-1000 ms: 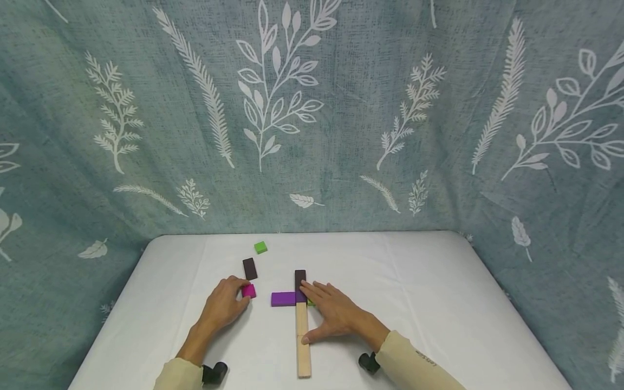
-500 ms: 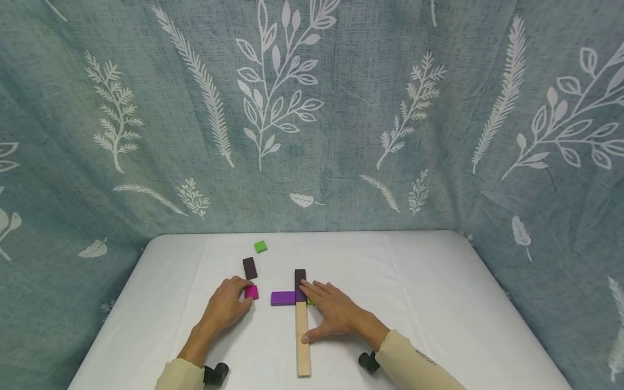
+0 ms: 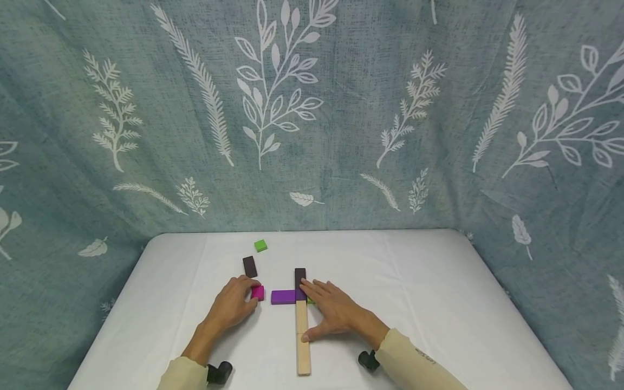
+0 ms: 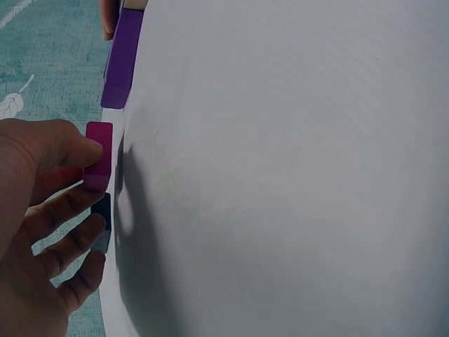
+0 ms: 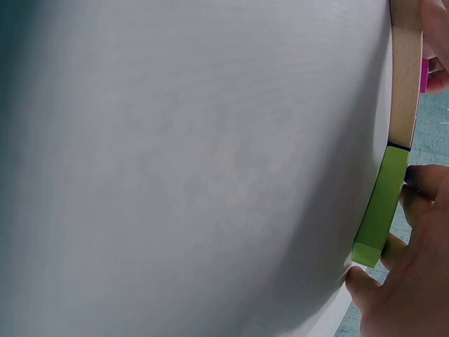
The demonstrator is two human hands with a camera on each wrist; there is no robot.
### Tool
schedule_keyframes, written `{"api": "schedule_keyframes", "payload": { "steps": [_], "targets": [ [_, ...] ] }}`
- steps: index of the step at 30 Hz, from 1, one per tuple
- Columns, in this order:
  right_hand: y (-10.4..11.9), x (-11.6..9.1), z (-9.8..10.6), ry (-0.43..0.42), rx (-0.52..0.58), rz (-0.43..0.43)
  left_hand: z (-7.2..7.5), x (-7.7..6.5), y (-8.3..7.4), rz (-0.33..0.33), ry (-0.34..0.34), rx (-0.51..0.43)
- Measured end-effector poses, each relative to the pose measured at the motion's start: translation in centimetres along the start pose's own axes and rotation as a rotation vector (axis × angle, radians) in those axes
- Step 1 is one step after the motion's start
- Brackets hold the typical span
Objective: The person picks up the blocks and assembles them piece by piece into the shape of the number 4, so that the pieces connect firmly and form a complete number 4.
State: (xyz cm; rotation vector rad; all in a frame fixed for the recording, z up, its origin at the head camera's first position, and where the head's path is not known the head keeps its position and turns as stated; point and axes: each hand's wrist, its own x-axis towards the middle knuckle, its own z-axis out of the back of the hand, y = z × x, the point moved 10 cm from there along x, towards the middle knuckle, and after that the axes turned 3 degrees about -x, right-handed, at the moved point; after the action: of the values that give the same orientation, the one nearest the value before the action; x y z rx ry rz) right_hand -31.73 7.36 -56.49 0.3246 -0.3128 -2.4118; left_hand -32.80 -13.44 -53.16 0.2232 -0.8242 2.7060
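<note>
Head camera above and behind the hands, facing forward and down over the whole white table (image 3: 439,303) to the leaf-print curtain (image 3: 312,108); left wrist camera close by the magenta block (image 4: 98,156), seen also from the head (image 3: 258,293); right wrist camera close by a green block (image 5: 380,203)

The right hand (image 3: 333,314) mostly hides the green block (image 3: 310,301).

Your left hand (image 3: 233,303) lies low with its fingers curled and the fingertips pinched together. Your right hand (image 3: 331,311) rests flat, palm down, with fingers spread forward.
</note>
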Motion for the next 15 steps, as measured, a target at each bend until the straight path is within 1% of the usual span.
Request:
{"api": "schedule_keyframes", "payload": {
  "steps": [7, 15],
  "targets": [
    [-0.06, 0.0, -0.01, -0.001, -0.002, 0.0, -0.22, -0.09, -0.48, -0.013, 0.009, -0.003],
    [0.06, -0.07, 0.1, -0.007, 0.004, 0.012, -0.8, -0.16, -0.62, 0.025, 0.035, -0.022]
  ]
}}
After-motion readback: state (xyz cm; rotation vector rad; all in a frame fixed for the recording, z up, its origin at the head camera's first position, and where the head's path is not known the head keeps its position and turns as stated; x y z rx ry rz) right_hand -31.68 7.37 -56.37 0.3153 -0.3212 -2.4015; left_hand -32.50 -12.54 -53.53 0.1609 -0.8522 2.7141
